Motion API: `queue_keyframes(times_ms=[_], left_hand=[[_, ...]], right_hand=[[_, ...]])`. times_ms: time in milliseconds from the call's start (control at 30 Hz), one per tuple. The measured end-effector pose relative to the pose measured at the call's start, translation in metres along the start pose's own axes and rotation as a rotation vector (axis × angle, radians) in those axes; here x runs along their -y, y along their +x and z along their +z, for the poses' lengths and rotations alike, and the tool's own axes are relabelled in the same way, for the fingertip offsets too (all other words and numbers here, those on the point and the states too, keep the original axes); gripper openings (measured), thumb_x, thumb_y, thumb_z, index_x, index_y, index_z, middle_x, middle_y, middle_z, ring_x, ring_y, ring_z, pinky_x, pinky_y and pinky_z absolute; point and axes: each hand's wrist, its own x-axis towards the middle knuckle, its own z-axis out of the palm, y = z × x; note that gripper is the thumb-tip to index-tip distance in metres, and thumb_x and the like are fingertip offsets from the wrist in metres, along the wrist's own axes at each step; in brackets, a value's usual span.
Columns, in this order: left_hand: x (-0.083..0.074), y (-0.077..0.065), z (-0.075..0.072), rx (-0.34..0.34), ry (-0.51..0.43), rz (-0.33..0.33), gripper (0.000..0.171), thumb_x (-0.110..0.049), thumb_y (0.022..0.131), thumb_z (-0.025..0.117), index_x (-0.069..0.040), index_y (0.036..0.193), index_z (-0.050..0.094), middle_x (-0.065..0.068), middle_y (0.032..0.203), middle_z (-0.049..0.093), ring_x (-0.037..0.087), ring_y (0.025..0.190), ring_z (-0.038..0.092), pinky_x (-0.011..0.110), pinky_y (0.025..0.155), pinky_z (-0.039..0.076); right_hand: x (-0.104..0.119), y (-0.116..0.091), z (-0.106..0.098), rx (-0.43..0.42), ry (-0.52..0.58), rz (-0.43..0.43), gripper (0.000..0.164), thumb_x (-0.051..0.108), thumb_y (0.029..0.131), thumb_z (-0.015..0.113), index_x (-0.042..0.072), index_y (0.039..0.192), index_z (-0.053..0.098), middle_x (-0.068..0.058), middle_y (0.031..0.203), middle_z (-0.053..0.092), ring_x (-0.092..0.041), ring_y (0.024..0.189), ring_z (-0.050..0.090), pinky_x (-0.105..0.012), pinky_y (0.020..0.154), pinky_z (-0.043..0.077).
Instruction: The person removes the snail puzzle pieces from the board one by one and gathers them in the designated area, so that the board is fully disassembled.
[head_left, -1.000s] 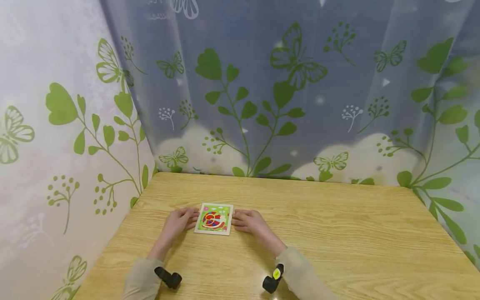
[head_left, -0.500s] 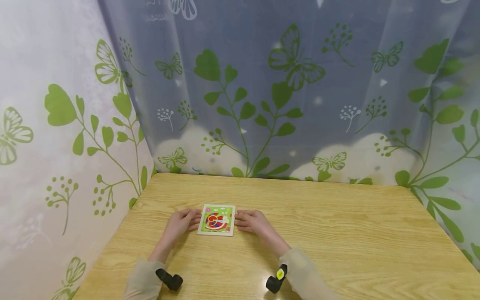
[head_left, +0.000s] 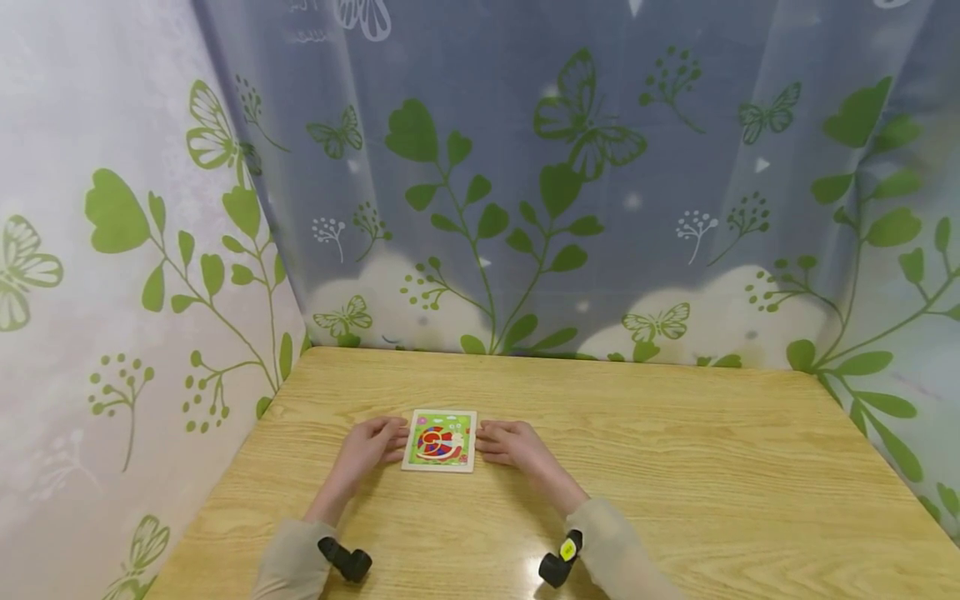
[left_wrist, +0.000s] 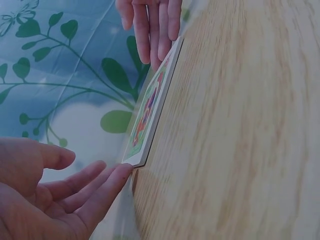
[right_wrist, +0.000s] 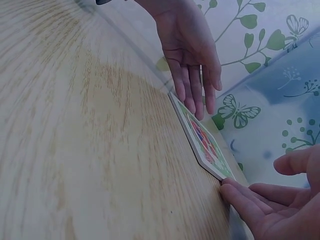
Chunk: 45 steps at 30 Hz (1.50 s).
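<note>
A square picture puzzle board (head_left: 439,442) with a pale wooden frame lies flat on the table; its picture is a red and blue snail on green. My left hand (head_left: 371,443) is at the board's left edge, fingers fairly straight, and in the left wrist view a fingertip (left_wrist: 122,172) touches the near corner. On the opposite side my right hand (head_left: 516,447) lies with loosely extended fingers against the right edge; the right wrist view shows a fingertip (right_wrist: 227,182) at that corner. Neither hand curls round the board.
The wooden table (head_left: 675,467) stretches far to the right of the hands. A curtain (head_left: 480,167) printed with leaves and butterflies hangs behind its back edge, and a similar pale sheet (head_left: 135,333) covers the left side. Black cameras (head_left: 345,560) sit on both wrists.
The puzzle board has shifted slightly to the right in the head view, and both hands have moved right along with it. The background has drifted a little left.
</note>
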Motion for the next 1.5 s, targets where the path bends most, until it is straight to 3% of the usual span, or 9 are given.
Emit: queue_keyframes(times_ms=[433, 1500], left_hand=[[0.0, 0.002, 0.012, 0.012, 0.017, 0.003, 0.035, -0.015, 0.108, 0.048, 0.01, 0.13, 0.061, 0.025, 0.117, 0.07, 0.029, 0.104, 0.071, 0.034, 0.081, 0.061], [-0.007, 0.0, 0.037, 0.058, -0.035, 0.007, 0.034, -0.016, 0.107, 0.052, 0.009, 0.127, 0.063, 0.023, 0.115, 0.071, 0.029, 0.103, 0.071, 0.035, 0.081, 0.061]], right_hand=[[0.0, -0.008, -0.013, 0.007, -0.009, -0.019, 0.045, 0.012, 0.109, 0.045, -0.021, 0.14, 0.044, -0.034, 0.135, 0.056, -0.043, 0.123, 0.06, -0.043, 0.098, 0.055], [0.001, -0.021, -0.041, -0.002, -0.055, -0.022, 0.046, 0.015, 0.108, 0.046, -0.022, 0.137, 0.047, -0.034, 0.131, 0.059, -0.041, 0.122, 0.061, -0.041, 0.098, 0.054]])
